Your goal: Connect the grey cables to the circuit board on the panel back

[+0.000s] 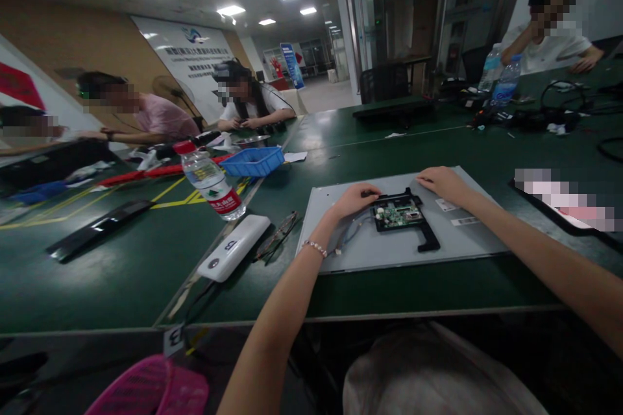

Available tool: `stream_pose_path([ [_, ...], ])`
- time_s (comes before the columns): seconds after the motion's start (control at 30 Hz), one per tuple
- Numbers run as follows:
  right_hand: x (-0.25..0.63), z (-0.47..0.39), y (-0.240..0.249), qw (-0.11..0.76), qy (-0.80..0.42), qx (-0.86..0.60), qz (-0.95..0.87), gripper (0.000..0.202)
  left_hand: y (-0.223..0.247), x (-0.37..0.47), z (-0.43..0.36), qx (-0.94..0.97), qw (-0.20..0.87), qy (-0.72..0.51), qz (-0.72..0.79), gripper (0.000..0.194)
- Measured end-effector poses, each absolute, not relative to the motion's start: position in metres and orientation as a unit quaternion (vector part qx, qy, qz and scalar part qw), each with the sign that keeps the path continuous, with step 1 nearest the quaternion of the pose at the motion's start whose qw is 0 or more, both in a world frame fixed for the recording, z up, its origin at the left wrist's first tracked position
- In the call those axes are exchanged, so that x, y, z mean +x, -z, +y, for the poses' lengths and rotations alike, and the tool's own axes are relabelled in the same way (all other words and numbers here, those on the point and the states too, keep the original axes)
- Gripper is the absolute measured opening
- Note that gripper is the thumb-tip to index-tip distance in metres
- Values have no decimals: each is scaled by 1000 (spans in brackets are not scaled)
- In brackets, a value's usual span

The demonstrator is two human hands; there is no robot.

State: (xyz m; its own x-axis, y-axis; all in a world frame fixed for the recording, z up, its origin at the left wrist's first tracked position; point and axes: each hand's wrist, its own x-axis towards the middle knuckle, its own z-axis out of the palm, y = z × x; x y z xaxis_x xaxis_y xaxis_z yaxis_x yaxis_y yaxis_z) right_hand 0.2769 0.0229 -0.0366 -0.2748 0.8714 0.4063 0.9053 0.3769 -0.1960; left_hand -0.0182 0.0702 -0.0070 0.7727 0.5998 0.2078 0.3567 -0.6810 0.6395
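Observation:
A thin grey panel [350, 253] lies flat on the green table. On its middle sits a black plastic bracket [430, 237] around a green circuit board [396, 214], with grey cables running off its left side. My left hand [357, 199] is at the bracket's upper left corner, fingers pressed together at a dark part there; what they hold, if anything, is too small to name. My right hand [440, 183] rests at the panel's far edge, right of the bracket, with its fingers bent down and their tips partly hidden.
Left of the panel are glasses [277, 238], a white power bank [234, 249], a water bottle [211, 183] and a blue tray [253, 161]. A phone [564, 204] lies at right. Several people sit around the tables. A pink basket [150, 389] stands below the table edge.

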Motion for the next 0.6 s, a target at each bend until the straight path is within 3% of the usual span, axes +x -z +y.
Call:
stream_pose_path([
  [0.6,255,6,15,336,27,-511,-791,26,11,-20,72,901,284,-206,253,21],
])
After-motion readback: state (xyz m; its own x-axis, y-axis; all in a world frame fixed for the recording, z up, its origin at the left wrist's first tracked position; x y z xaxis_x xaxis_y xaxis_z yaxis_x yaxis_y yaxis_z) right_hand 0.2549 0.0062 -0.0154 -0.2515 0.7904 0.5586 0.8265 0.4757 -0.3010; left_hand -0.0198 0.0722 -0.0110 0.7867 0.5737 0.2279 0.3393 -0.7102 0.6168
